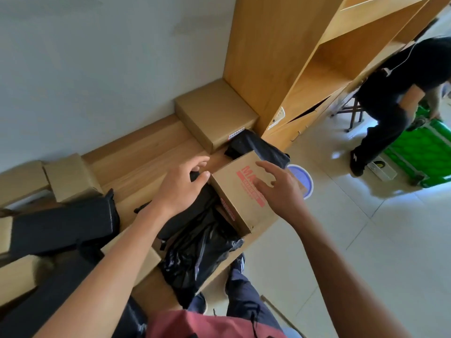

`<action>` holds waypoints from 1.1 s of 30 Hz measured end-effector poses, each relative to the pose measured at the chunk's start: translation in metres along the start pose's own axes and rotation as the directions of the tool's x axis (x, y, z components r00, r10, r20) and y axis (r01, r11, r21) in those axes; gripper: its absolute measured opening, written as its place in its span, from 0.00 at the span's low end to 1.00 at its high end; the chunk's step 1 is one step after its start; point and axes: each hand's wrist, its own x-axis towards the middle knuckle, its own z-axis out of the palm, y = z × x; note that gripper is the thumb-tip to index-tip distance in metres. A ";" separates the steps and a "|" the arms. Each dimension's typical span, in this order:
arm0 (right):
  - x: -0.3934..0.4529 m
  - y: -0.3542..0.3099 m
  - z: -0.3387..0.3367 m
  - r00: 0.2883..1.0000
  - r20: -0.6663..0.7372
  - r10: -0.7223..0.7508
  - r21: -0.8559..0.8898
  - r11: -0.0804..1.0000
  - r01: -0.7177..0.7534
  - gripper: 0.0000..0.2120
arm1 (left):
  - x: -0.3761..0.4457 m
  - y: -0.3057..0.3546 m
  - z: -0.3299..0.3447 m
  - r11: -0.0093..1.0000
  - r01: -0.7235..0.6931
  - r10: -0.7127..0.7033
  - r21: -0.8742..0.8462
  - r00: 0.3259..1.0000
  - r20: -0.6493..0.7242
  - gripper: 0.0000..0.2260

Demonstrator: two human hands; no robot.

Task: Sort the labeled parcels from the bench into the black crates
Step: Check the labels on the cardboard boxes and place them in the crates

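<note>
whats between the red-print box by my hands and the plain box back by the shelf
In the head view, a black plastic-wrapped parcel lies between the red-printed box and the plain box, beside a bare strip of bench.

A plain pale grey wall (pixel 102 57) fills the upper left, bare and evenly lit. Against it runs a low wooden bench (pixel 156 152) in light oak tones, its planks running along the wall. At the bench's far end stands a tall wooden shelving unit (pixel 288 69) in the same warm colour, with open compartments above and drawers near the floor. The floor (pixel 366 240) is laid with large pale tiles, glossy enough to catch bright patches of daylight on the right. A round blue mat (pixel 303 179) lies on the tiles just beside the bench, and a green wheeled cart (pixel 424 152) stands further right.
</note>
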 end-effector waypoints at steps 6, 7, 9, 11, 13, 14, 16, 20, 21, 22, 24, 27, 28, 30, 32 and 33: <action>0.056 0.012 0.005 0.992 0.117 -0.037 -0.039 0.998 0.042 0.23 | 0.026 -0.010 0.010 0.996 0.089 -0.089 0.002 0.994 -0.059 0.18; 0.067 0.015 0.004 0.989 0.139 -0.054 -0.038 0.998 0.059 0.24 | 0.033 -0.011 0.014 0.994 0.109 -0.108 0.002 0.991 -0.072 0.18; 0.091 0.025 0.004 0.978 0.192 -0.081 -0.012 0.996 0.084 0.26 | 0.047 -0.011 0.023 0.988 0.152 -0.151 0.005 0.984 -0.093 0.19; 0.119 0.036 0.005 0.969 0.228 -0.101 -0.001 0.995 0.104 0.27 | 0.062 -0.008 0.032 0.981 0.193 -0.191 0.018 0.976 -0.101 0.21; 0.151 0.049 0.007 0.960 0.253 -0.119 -0.023 0.991 0.129 0.28 | 0.077 -0.004 0.040 0.972 0.233 -0.230 0.024 0.968 -0.102 0.22; 0.166 0.054 0.009 0.955 0.269 -0.124 -0.043 0.989 0.140 0.28 | 0.083 -0.003 0.043 0.967 0.253 -0.249 0.022 0.963 -0.104 0.22; 0.197 0.064 0.012 0.941 0.302 -0.150 -0.081 0.980 0.182 0.28 | 0.095 -0.003 0.048 0.955 0.295 -0.292 0.014 0.950 -0.112 0.22; 0.253 0.076 0.027 0.896 0.391 -0.211 -0.132 0.951 0.281 0.27 | 0.111 -0.005 0.055 0.929 0.369 -0.364 0.008 0.920 -0.147 0.21; 0.266 0.077 0.031 0.883 0.412 -0.223 -0.152 0.939 0.308 0.27 | 0.112 -0.006 0.056 0.921 0.390 -0.385 -0.002 0.909 -0.159 0.21; 0.277 0.078 0.037 0.874 0.426 -0.234 -0.177 0.926 0.334 0.26 | 0.112 -0.007 0.057 0.912 0.410 -0.407 -0.016 0.898 -0.169 0.21; 0.295 0.077 0.048 0.863 0.434 -0.260 -0.233 0.893 0.386 0.27 | 0.111 -0.009 0.058 0.895 0.445 -0.445 -0.043 0.876 -0.189 0.21; 0.310 0.073 0.063 0.861 0.440 -0.256 -0.293 0.865 0.407 0.29 | 0.110 -0.013 0.059 0.879 0.471 -0.475 -0.070 0.855 -0.206 0.21; 0.312 0.073 0.067 0.858 0.447 -0.255 -0.304 0.858 0.414 0.30 | 0.111 -0.014 0.059 0.875 0.479 -0.483 -0.071 0.850 -0.208 0.21; 0.317 0.073 0.074 0.849 0.477 -0.228 -0.323 0.853 0.411 0.31 | 0.114 -0.017 0.060 0.867 0.493 -0.496 -0.069 0.843 -0.209 0.21; 0.318 0.074 0.079 0.838 0.511 -0.191 -0.360 0.838 0.410 0.30 | 0.118 -0.021 0.061 0.864 0.497 -0.502 -0.078 0.839 -0.210 0.21; 0.317 0.074 0.082 0.833 0.521 -0.183 -0.378 0.826 0.418 0.29 | 0.121 -0.022 0.061 0.864 0.496 -0.502 -0.083 0.839 -0.211 0.21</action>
